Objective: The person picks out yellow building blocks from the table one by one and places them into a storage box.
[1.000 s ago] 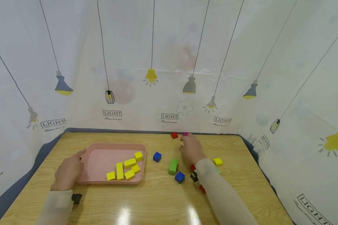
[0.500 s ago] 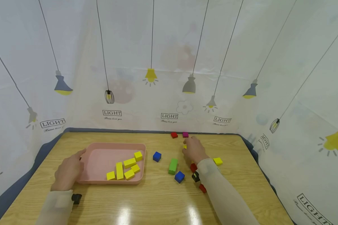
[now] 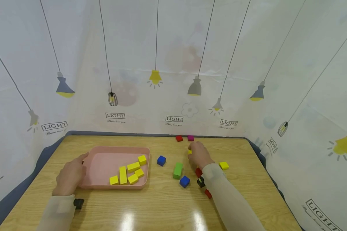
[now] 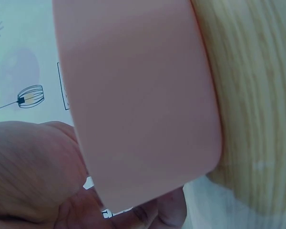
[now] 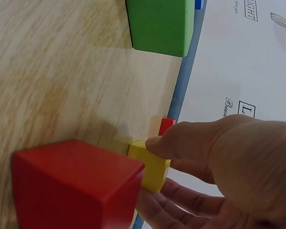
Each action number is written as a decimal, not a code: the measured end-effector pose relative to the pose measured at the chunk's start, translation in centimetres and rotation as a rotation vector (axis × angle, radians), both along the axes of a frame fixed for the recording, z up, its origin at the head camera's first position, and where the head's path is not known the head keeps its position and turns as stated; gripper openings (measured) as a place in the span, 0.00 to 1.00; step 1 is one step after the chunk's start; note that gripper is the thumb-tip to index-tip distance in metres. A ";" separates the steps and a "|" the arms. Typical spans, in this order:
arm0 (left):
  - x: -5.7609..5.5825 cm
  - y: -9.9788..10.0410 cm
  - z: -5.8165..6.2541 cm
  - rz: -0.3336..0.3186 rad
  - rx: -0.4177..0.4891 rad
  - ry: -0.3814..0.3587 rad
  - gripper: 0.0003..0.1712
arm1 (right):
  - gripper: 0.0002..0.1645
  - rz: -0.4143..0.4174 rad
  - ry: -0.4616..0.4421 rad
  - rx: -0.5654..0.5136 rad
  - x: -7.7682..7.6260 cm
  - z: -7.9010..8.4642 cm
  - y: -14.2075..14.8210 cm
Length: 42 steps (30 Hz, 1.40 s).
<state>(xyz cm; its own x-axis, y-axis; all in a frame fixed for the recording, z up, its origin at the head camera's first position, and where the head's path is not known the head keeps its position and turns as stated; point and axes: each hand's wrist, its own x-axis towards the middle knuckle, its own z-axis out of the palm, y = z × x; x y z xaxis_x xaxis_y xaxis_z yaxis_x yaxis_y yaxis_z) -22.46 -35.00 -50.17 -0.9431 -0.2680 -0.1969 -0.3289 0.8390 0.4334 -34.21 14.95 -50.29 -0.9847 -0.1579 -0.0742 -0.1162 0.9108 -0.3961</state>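
My left hand (image 3: 70, 175) grips the left side of a shallow pink tray (image 3: 102, 163); the left wrist view has the thumb and fingers at the tray's wall (image 4: 143, 105). Several yellow blocks (image 3: 122, 175) lie in the tray's right half. Toward the back of the table, my right hand (image 3: 200, 154) pinches a small yellow block (image 5: 151, 167) between thumb and fingers. In the head view most of that block is hidden by the hand. A red block (image 5: 78, 183) looms close to the right wrist camera.
Two blue blocks (image 3: 161, 160) and a green block (image 3: 177, 170) stand right of the tray. Near the back edge lie a red block (image 3: 179, 138) and a magenta block (image 3: 190, 138). Another yellow block (image 3: 224, 165) is right of my forearm; red blocks (image 3: 199, 172) sit beside the wrist.
My right hand has drawn back slightly from the rear edge and to the right, uncovering the magenta block; the yellow block now shows at its fingers. The left hand and tray stay put.
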 end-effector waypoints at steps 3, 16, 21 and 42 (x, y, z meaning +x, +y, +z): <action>0.0 0.0 0.0 0.005 0.006 -0.001 0.39 | 0.23 0.005 0.001 -0.006 -0.1 0.0 0.1; 0.2 0.2 0.0 0.001 0.005 0.006 0.39 | 0.21 0.032 0.049 -0.055 0.1 -0.3 0.0; 0.0 0.0 -0.1 -0.003 0.006 0.009 0.40 | 0.21 0.051 0.075 -0.059 0.5 0.3 -0.6; 0.2 -0.2 0.3 -0.023 0.020 -0.001 0.38 | 0.21 0.190 0.171 -0.085 3.3 3.5 -5.4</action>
